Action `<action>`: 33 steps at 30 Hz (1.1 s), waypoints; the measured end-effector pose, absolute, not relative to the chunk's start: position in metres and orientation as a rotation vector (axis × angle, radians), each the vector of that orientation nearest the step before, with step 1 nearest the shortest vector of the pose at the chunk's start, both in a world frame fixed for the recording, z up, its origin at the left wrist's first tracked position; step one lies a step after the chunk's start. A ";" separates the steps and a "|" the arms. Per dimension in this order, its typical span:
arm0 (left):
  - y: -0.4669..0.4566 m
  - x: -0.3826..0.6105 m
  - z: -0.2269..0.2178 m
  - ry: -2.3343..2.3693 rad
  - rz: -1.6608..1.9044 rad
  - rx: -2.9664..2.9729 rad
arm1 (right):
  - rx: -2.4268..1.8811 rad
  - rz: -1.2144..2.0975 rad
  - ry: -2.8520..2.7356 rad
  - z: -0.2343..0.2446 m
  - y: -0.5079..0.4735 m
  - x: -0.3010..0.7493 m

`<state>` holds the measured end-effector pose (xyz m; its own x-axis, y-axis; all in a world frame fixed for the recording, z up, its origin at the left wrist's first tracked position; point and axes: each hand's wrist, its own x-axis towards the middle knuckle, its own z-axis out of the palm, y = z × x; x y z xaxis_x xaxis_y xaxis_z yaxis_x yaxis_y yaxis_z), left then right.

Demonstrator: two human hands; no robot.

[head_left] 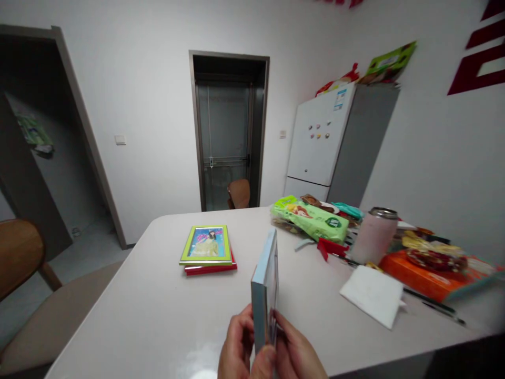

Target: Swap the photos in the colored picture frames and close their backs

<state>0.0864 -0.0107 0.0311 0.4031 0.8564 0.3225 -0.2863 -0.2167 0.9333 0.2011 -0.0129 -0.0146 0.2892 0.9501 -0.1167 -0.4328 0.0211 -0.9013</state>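
Note:
Both my hands hold a light blue picture frame (265,287) upright and edge-on above the near edge of the white table (158,316). My left hand (236,347) grips its left face near the bottom. My right hand (294,350) presses fingers against its right side. Farther back on the table lies a green picture frame (206,245) with a colourful picture, stacked flat on a red frame (211,269).
At the right of the table are a green snack bag (311,218), a pink cup (373,235), an orange box (424,279), white folded paper (373,295) and pens (432,304). A white fridge (319,142) stands behind. A wooden chair (19,258) is at left.

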 end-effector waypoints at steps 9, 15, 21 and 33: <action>0.032 0.127 -0.008 0.812 0.818 1.356 | -1.816 0.669 -1.081 -0.014 0.033 0.359; 0.038 0.145 -0.023 0.958 0.836 1.565 | -2.023 0.467 -1.224 -0.027 0.056 0.384; 0.047 0.136 -0.022 1.065 0.882 1.605 | -2.176 0.203 -1.384 -0.018 0.062 0.378; 0.116 0.053 -0.028 1.123 1.095 1.009 | -1.668 -0.090 -1.987 -0.002 0.148 0.180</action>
<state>0.0533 0.1155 -0.0281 0.0880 0.9821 -0.1664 -0.1415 0.1777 0.9739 0.1796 0.1480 -0.0024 -0.0887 0.8943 0.4385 0.9302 0.2318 -0.2845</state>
